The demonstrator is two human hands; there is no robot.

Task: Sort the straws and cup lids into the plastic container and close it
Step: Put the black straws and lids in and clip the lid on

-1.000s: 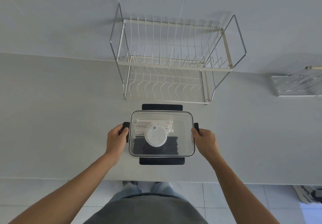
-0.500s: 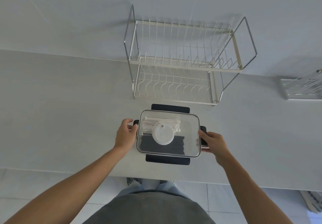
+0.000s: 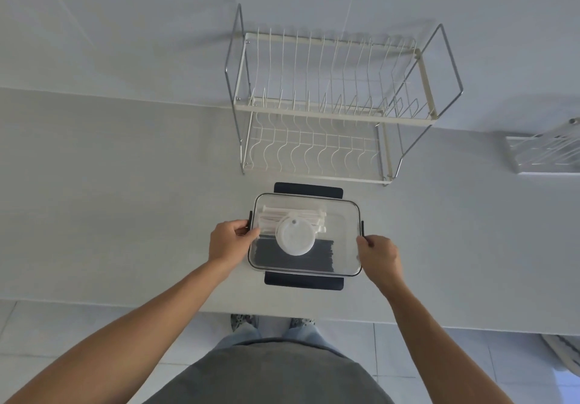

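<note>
A clear plastic container (image 3: 343, 215) stands on the white counter with its clear lid on. Inside lie white straws (image 3: 273, 215) at the back, dark straws (image 3: 320, 257) at the front and a white round cup lid (image 3: 295, 237) on top of them. Black latch flaps stick out flat at the back (image 3: 307, 188) and front (image 3: 303, 282). The side latches show only as thin dark edges against the walls. My left hand (image 3: 229, 242) grips the left side, thumb on the lid's rim. My right hand (image 3: 378, 254) presses against the right side with curled fingers.
A two-tier wire dish rack (image 3: 329, 108) stands directly behind the container against the wall. Another white rack (image 3: 546, 152) sits at the far right. The counter's front edge (image 3: 157, 304) runs just below the container, with tiled floor beneath.
The two black side latches, which stuck outward under my fingers, now lie folded against the container's walls. Both hands stayed at the sides.
</note>
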